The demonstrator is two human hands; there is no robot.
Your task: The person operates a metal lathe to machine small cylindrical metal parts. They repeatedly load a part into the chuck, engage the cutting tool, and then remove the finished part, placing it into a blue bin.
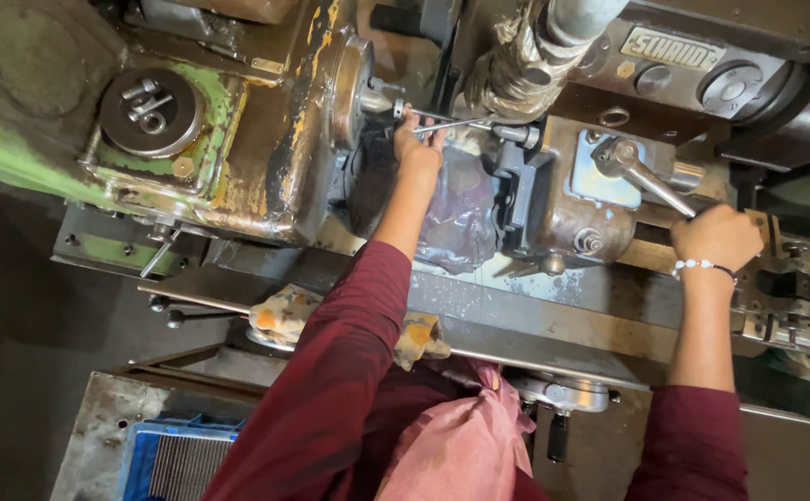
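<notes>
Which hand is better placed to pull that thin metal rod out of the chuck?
Left hand: its fingers already touch the thin rod beside the chuck. The right hand grips the lever handle, farther away.

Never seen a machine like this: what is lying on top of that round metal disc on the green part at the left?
On the round disc lie a few small loose metal pieces, bolts or short pins and a ring-shaped one. What is beneath the disc is covered by it.
</notes>
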